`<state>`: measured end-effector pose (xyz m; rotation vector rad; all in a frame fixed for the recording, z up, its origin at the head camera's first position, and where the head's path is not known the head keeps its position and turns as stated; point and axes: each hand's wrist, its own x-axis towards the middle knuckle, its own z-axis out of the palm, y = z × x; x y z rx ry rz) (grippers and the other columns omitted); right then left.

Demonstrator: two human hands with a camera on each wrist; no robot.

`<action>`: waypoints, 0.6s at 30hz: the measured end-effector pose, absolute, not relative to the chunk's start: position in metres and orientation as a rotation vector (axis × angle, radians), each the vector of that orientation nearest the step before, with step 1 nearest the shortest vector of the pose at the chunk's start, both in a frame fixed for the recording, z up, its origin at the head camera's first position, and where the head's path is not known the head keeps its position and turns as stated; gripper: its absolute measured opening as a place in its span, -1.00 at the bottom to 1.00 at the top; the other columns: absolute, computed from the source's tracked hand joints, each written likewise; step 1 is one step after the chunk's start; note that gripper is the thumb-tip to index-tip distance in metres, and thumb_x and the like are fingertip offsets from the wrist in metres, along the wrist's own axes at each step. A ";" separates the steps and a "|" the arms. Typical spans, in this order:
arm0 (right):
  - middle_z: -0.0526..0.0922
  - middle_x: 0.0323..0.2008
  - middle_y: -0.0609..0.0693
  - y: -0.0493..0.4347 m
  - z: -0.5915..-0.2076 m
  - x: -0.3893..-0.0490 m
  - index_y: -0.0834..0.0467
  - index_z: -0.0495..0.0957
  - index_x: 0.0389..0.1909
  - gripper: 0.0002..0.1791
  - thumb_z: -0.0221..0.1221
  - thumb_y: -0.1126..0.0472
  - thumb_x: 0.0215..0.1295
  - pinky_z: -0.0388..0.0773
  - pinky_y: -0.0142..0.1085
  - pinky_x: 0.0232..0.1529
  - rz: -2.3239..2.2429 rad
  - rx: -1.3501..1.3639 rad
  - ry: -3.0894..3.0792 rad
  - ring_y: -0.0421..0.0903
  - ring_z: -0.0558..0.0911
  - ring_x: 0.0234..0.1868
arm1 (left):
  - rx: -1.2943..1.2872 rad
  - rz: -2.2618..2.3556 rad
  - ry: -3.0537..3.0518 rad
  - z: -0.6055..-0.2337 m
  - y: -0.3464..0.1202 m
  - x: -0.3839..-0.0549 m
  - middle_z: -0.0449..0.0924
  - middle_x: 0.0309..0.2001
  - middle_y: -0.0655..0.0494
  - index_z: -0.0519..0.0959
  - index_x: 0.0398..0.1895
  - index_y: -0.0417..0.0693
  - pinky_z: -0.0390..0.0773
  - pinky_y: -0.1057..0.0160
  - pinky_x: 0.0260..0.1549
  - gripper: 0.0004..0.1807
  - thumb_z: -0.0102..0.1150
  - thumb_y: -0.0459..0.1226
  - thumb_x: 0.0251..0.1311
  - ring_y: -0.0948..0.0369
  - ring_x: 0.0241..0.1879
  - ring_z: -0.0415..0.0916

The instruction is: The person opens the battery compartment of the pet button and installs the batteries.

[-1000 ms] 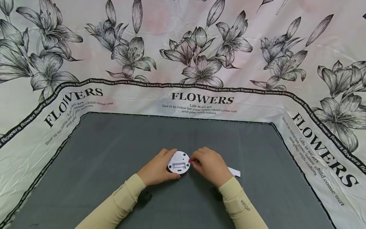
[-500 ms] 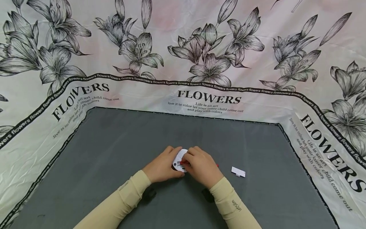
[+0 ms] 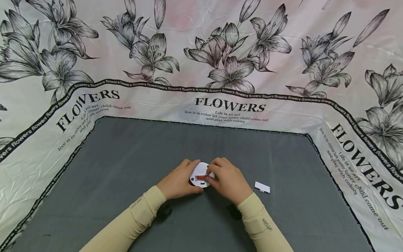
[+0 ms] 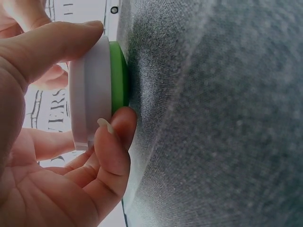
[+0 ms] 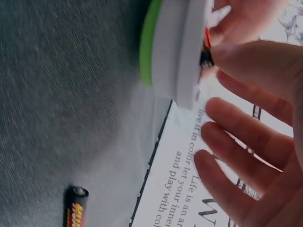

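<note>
A round white device (image 3: 201, 169) with small holes, a battery slot and a green base (image 4: 119, 78) is tilted up in my left hand (image 3: 179, 180). The left thumb lies along one side of its rim, and the fingers hold the opposite side. A red and black battery (image 3: 201, 177) lies in the slot. In the right wrist view its dark end (image 5: 206, 59) sticks up from the device's face. My right hand (image 3: 231, 180) touches that end with the thumb, while its other fingers are spread and loosely extended close to the device's edge.
A small white cover (image 3: 262, 187) with a tab lies on the grey cloth (image 3: 151, 147), right of my right hand. Another battery (image 5: 75, 208), black with yellow and red lettering, lies there too. Beyond is a white flower-printed border (image 3: 170, 108).
My right hand has brought the red battery leftward from beside the device into its slot, then drawn back slightly rightward. The left hand keeps its grip on the device.
</note>
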<state>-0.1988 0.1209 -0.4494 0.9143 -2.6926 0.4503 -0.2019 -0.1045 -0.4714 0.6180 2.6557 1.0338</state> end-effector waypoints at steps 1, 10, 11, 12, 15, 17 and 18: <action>0.71 -0.10 -0.12 0.123 -0.449 -0.199 -0.06 0.75 -0.29 -0.84 0.58 0.16 0.26 0.69 -0.19 -0.14 0.465 0.904 -2.707 -0.14 0.63 -0.09 | 0.615 1.029 2.658 -0.471 -0.104 -0.202 0.48 0.29 -0.08 0.24 0.71 -0.05 0.60 0.14 -0.01 0.07 0.59 0.02 0.22 0.21 -0.04 0.53; 0.74 0.16 0.10 0.121 -0.451 -0.197 0.03 0.72 -0.26 -0.86 0.51 0.25 0.31 0.72 0.08 -0.05 0.577 0.887 -2.787 0.01 0.79 -0.11 | 0.622 1.019 2.676 -0.473 -0.104 -0.202 0.49 0.28 -0.09 0.25 0.70 -0.08 0.61 0.12 0.04 0.06 0.60 0.00 0.22 0.20 -0.01 0.54; 0.74 0.17 0.10 0.120 -0.451 -0.196 0.04 0.72 -0.27 -0.86 0.51 0.27 0.31 0.72 0.07 -0.08 0.588 0.880 -2.787 0.02 0.80 -0.15 | 0.626 1.018 2.679 -0.474 -0.104 -0.202 0.49 0.27 -0.09 0.25 0.70 -0.09 0.60 0.12 0.03 0.06 0.60 0.00 0.22 0.21 -0.02 0.54; 0.75 0.16 0.10 0.119 -0.451 -0.196 0.05 0.71 -0.28 -0.86 0.50 0.29 0.30 0.72 0.06 -0.10 0.589 0.874 -2.781 0.01 0.80 -0.17 | 0.630 1.022 2.678 -0.474 -0.104 -0.201 0.50 0.26 -0.09 0.25 0.70 -0.10 0.60 0.13 0.02 0.06 0.60 -0.01 0.22 0.21 -0.03 0.54; 0.77 0.15 0.10 0.116 -0.451 -0.195 0.06 0.72 -0.31 -0.86 0.49 0.33 0.28 0.74 -0.07 -0.18 0.567 0.884 -2.757 -0.03 0.80 -0.24 | 0.633 1.033 2.675 -0.474 -0.104 -0.202 0.50 0.26 -0.10 0.25 0.69 -0.13 0.61 0.13 0.03 0.06 0.60 -0.03 0.22 0.21 -0.03 0.54; 0.77 0.14 0.11 0.114 -0.452 -0.194 0.06 0.74 -0.33 -0.86 0.49 0.34 0.27 0.74 -0.16 -0.24 0.551 0.895 -2.740 -0.05 0.79 -0.28 | 0.629 1.043 2.668 -0.473 -0.104 -0.202 0.49 0.27 -0.10 0.25 0.69 -0.14 0.61 0.12 0.05 0.07 0.60 -0.03 0.21 0.21 -0.01 0.54; 0.77 0.13 0.11 0.113 -0.452 -0.194 0.07 0.75 -0.34 -0.87 0.50 0.34 0.27 0.74 -0.18 -0.25 0.542 0.897 -2.733 -0.07 0.80 -0.29 | 0.631 1.047 2.666 -0.473 -0.104 -0.201 0.49 0.29 -0.12 0.25 0.69 -0.16 0.62 0.10 0.06 0.07 0.61 -0.04 0.21 0.20 0.00 0.54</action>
